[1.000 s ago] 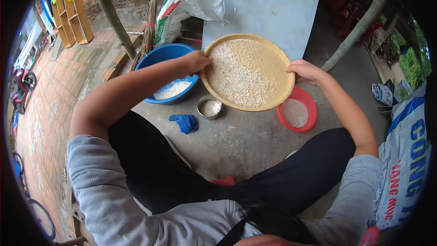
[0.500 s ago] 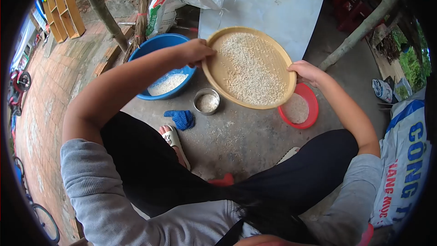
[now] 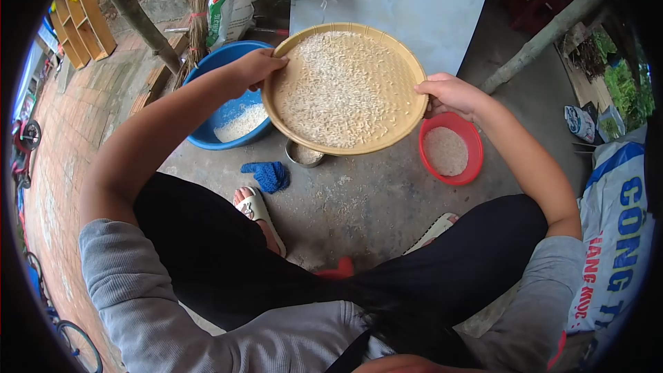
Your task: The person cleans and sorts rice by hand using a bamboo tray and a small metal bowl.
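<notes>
Between my hands hangs a round, shallow winnowing tray [image 3: 400,90], woven and tan, raised above the floor. White rice grains [image 3: 331,90] are spread over its left and middle part. My left hand [image 3: 257,69] grips the left rim, thumb on top. On the opposite rim my right hand [image 3: 452,94] is closed, its fingers partly hidden under the edge. A blue basin [image 3: 207,121] with white grain stands below my left hand. Under my right hand sits a red bowl [image 3: 475,159] holding more grain. The tray partly covers a small metal bowl [image 3: 304,155].
A blue cloth [image 3: 268,175] lies on the concrete floor by my sandalled foot. Behind the tray a pale board [image 3: 394,0] lies next to a white sack [image 3: 238,3]. A large printed sack [image 3: 611,235] stands at my right. Wooden poles [image 3: 549,34] rise on both sides.
The tray has moved left and now tilts differently, with both hands still on its rim. The grains have shifted toward its left side. The metal bowl is now partly covered.
</notes>
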